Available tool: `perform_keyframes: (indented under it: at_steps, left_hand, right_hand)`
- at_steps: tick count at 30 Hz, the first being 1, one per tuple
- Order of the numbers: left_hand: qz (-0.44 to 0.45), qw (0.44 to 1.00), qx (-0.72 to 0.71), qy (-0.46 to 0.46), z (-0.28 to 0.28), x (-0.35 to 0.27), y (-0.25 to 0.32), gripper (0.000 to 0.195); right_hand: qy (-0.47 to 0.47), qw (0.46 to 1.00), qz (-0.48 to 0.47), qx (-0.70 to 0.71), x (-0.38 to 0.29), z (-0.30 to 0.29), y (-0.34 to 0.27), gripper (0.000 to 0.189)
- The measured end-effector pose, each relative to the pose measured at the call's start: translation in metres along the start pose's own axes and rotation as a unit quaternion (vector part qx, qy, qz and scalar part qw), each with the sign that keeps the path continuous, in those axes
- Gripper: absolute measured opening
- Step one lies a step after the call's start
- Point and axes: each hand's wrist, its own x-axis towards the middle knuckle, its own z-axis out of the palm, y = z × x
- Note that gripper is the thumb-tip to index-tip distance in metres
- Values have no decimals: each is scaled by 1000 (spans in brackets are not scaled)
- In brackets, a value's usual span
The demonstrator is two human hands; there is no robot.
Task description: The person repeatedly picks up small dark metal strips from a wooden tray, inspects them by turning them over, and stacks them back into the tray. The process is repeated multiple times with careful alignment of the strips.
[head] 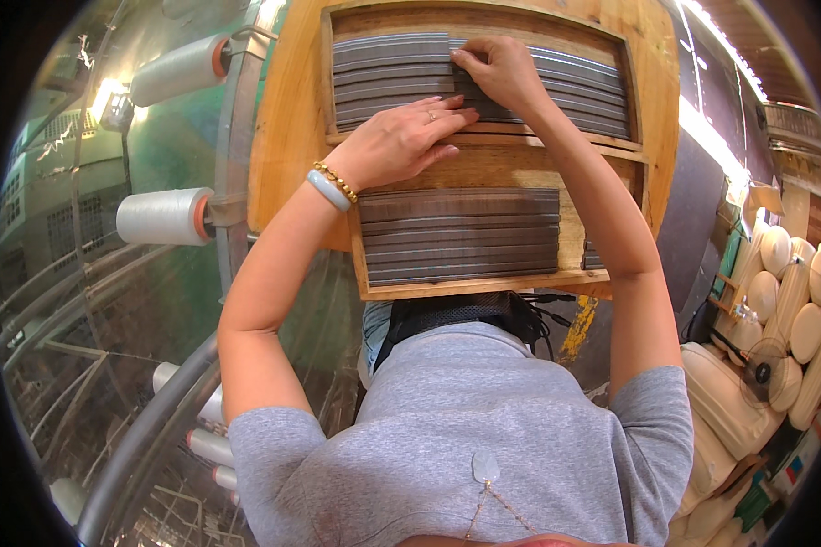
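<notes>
Two shallow wooden trays lie before me, the far tray (622, 48) beyond the near tray (486, 286). Dark thin strips with pale edges stand packed in rows, a left block (390, 75) and a right block (581, 89) in the far tray, and another block (458, 232) in the near one. My left hand (410, 133), wearing a bangle and a beaded bracelet, rests with fingers spread at the far tray's lower edge, fingertips on the strips. My right hand (499, 65) bends over the seam between the far blocks, thumb and index fingertip together; whether a strip is between them cannot be told.
A wooden table (294, 102) carries the trays. White yarn cones (164, 215) sit on a metal frame (231, 157) at the left. Pale wrapped rolls (793, 301) and a fan (763, 372) are at the right. Black cables (544, 314) hang near my waist.
</notes>
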Motion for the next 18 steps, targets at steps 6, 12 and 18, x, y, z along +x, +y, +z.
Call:
perform_keyframes:
  at_steps: [6,12,18]
  left_hand:
    - [-11,1000,-11,9,-7,1,3,46]
    - [30,990,-52,128,-17,4,46,48]
    - [27,985,-169,-1,29,-1,136,39]
  right_hand:
    - [13,997,-23,66,-12,-18,-4,28]
    - [120,974,9,190,-108,-93,-12,18]
    - [136,933,233,238,-244,-111,-19,11]
